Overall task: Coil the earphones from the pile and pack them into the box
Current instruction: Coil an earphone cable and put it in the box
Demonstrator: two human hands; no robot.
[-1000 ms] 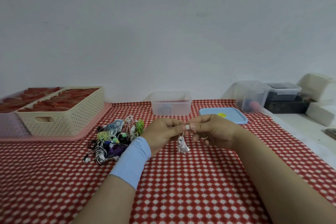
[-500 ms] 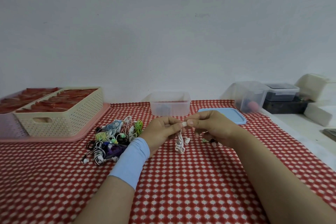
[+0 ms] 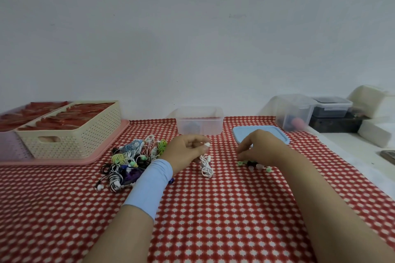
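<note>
1. Leave the pile (image 3: 132, 162) alone for now, at the near left beside the basket (image 3: 70, 134) — one set at a time.
2. Hold the left hand (image 3: 188, 153) as shown: fingers curled, pinching a bud of the white earphones (image 3: 206, 165), cord hanging in a loose bunch with its low end on the cloth (image 3: 213, 220).
3. Judged not yet a tidy coil: tighten the loops round the fingers and tuck the loose end through so nothing springs open.
4. Carry it straight ahead to the box (image 3: 199, 121), far centre and open at the top, and set it low inside rather than dropping it.
5. Right hand (image 3: 259, 149): fingers bent down over the green-and-black earphones (image 3: 253, 163) lying on the cloth right of centre; cannot tell whether gripping or merely touching.
6. Avoid lifting that second set before the white one is packed — two loose cords tangle easily.
7. Mind the lid (image 3: 263, 134) just beyond the right hand, and keep cords off it.
</note>
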